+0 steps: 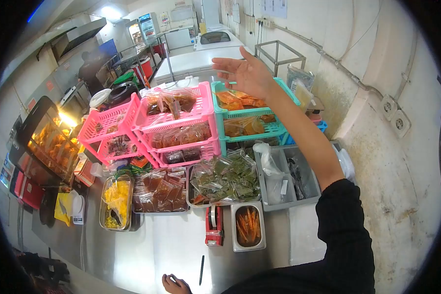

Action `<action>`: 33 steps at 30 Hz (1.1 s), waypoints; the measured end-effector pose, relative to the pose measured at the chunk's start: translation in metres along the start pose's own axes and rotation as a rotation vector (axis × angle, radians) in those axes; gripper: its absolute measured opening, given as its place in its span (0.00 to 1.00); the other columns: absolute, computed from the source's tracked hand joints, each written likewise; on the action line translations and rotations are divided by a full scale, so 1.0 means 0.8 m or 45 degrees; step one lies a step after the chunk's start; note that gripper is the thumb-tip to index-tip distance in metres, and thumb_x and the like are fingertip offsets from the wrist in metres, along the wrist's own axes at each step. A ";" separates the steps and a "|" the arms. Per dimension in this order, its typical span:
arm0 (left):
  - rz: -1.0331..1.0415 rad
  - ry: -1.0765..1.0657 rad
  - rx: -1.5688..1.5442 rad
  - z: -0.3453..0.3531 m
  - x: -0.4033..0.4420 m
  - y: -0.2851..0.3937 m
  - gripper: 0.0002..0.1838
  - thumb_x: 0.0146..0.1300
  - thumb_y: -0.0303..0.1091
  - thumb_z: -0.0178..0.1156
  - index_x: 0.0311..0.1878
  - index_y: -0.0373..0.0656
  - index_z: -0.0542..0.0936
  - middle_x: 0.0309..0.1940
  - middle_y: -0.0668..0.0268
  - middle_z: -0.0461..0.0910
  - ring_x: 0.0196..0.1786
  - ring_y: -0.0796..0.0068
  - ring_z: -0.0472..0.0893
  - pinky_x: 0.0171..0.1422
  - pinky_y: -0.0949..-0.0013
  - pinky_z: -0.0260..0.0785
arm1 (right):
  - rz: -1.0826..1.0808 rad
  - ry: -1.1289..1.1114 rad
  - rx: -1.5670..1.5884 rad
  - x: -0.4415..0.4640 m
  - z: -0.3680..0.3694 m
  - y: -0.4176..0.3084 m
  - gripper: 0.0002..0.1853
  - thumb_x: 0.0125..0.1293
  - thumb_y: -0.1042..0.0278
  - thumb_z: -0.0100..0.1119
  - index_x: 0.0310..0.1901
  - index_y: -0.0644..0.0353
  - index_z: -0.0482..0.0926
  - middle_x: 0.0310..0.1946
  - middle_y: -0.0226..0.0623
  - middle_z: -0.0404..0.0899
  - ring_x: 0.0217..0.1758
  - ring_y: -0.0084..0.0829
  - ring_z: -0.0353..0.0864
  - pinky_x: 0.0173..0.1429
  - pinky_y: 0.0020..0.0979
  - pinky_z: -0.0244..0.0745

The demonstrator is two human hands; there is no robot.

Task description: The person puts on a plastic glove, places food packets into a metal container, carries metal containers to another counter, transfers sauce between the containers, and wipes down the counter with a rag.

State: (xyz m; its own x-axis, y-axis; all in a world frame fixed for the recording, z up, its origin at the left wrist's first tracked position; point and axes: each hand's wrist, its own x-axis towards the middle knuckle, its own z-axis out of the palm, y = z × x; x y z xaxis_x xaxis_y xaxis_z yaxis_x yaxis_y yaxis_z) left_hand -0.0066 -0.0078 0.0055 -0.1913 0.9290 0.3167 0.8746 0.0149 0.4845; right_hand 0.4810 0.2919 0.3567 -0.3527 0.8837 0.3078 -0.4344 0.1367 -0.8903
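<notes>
One big, shiny tabletop (166,245) holds lots of food in bags, baskets and trays. Near its back stand the pink baskets (181,122), piled up in stacks, with bags of brown and dark food in them. Just to the right of them is the stack of green-blue baskets (245,113), and its top basket has orange bags (235,100) in it. In front of that stack sits a gray box (279,206) with parts inside; clear plastic is in the left part and something black is in the right part. Beside the box is a tray full of green bags (225,179), and next to it is a tray of flat brown bags (161,191). Farther left is a clear dish of yellow food (117,201). The right hand (247,76) is up high, by the top of the green-blue stack and near the orange bags, and its grip is spread wide, with the fingers apart. Down in front, a metal pan (250,248) has thin orange sticks in it. A red tape holder (214,228) stands just beside the pan. The left hand (176,285) is low, at the front of the tabletop, with its fingers bent; I cannot tell if its grip has anything in it. Near that hand lies a thin black pen (202,269).
</notes>
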 end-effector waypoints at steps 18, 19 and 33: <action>-0.102 -0.108 -0.103 0.015 0.001 -0.068 0.15 0.48 0.27 0.54 0.43 0.42 0.72 0.52 0.53 0.66 0.57 0.55 0.63 0.58 0.54 0.53 | -0.125 -0.518 -2.354 -0.078 0.245 0.368 0.22 0.46 0.59 0.62 0.46 0.51 0.75 0.56 0.44 0.63 0.62 0.40 0.58 0.54 0.53 0.58; -0.082 -0.149 -0.177 0.012 0.009 -0.078 0.15 0.48 0.26 0.54 0.42 0.42 0.73 0.52 0.53 0.65 0.57 0.54 0.63 0.58 0.55 0.53 | -0.005 -0.494 -2.274 -0.074 0.266 0.397 0.22 0.46 0.59 0.62 0.46 0.51 0.74 0.52 0.43 0.65 0.60 0.40 0.61 0.52 0.52 0.60; 0.480 -0.100 -0.584 -0.020 0.509 -0.209 0.10 0.52 0.24 0.53 0.39 0.39 0.74 0.34 0.55 0.75 0.40 0.58 0.75 0.46 0.61 0.65 | 0.404 0.515 -1.302 -0.040 0.493 0.637 0.12 0.56 0.60 0.56 0.36 0.58 0.76 0.31 0.43 0.73 0.31 0.39 0.74 0.35 0.36 0.69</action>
State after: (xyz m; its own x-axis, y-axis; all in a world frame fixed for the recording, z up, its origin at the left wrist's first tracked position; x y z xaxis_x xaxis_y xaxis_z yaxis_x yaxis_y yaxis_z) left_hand -0.2380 0.3620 0.0666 0.1433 0.8641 0.4824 0.5909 -0.4658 0.6587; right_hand -0.0565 0.1569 0.0255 0.0471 0.9974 0.0550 0.5693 0.0185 -0.8219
